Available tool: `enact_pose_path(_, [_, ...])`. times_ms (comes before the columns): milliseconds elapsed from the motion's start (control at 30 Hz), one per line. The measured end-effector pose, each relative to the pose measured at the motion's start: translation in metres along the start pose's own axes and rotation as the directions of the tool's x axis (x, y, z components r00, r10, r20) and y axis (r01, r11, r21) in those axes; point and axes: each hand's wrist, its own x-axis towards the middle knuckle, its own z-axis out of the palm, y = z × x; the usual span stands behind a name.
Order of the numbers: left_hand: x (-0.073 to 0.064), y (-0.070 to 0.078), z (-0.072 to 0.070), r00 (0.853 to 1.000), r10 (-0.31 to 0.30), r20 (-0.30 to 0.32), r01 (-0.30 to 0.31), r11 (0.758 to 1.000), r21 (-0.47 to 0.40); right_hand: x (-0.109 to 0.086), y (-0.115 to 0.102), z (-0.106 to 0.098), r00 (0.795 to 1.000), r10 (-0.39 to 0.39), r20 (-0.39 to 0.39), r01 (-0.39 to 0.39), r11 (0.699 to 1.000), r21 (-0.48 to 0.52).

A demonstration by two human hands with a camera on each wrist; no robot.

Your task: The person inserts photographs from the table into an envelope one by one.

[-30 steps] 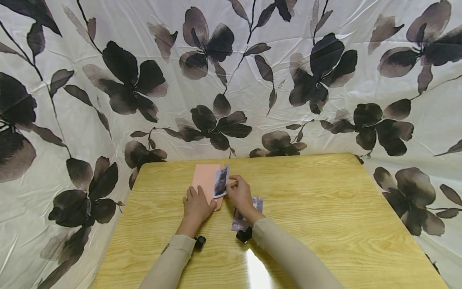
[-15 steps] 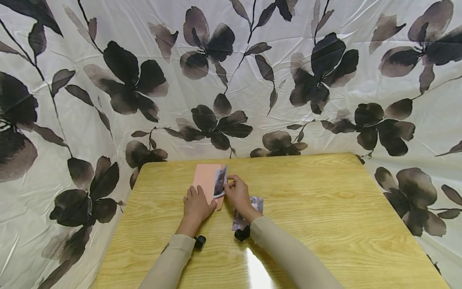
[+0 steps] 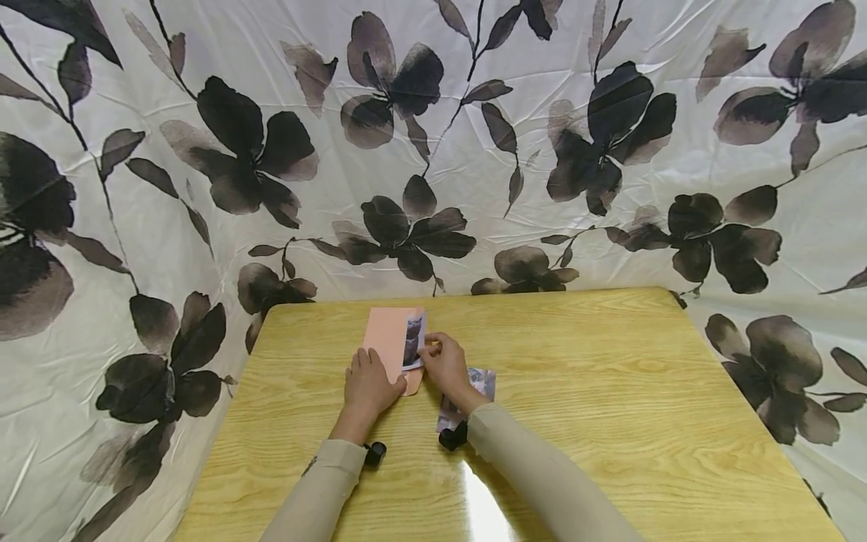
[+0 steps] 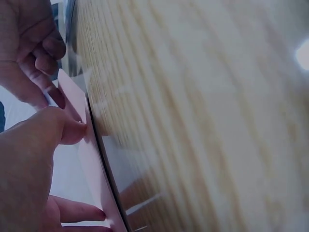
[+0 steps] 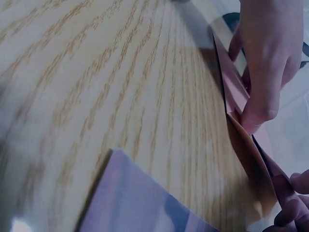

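On the table lies a pink envelope (image 3: 384,328), its flap side facing right. My left hand (image 3: 369,385) rests on its lower part with fingers spread; in the left wrist view the thumb and fingertips press the envelope (image 4: 91,159). A printed photo (image 3: 413,337) sits partly in the envelope's right-hand opening, its left part hidden. The right hand (image 3: 445,366) pinches the photo's outer edge between thumb and fingers. Beneath the right wrist lies another printed photo or small stack (image 3: 484,381), partly covered by the arm; its corner shows as a purplish print (image 5: 140,198) in the right wrist view.
A wood-grain table (image 3: 609,391) carries everything. Behind and beside it hangs a white floral cloth (image 3: 501,226). Small black cameras (image 3: 452,436) are worn at both wrists.
The right hand has moved slightly left, sliding the pinched photo further into the envelope; the photo now lies flatter and shows less of itself. The left hand has stayed in place.
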Motion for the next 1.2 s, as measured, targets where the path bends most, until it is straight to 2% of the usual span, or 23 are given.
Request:
enact_pose_path(167, [0.0,-0.001,0.0,1.0,0.002,0.004,-0.002,1.0,0.002,0.001,0.0,0.004,0.999,0.034,0.018,-0.034,0.999,0.001])
enact_pose_path(667, [-0.001,-0.001,-0.001,1.0,0.006,-0.027,-0.006,1.0,0.009,0.0,-0.009,0.008,0.998,0.031,0.06,-0.031,1.0,-0.002])
enact_pose_path(1200, [-0.002,0.001,0.002,0.999,0.007,-0.036,-0.007,1.0,0.01,0.002,-0.012,0.008,0.979,0.082,0.187,-0.066,0.994,-0.089])
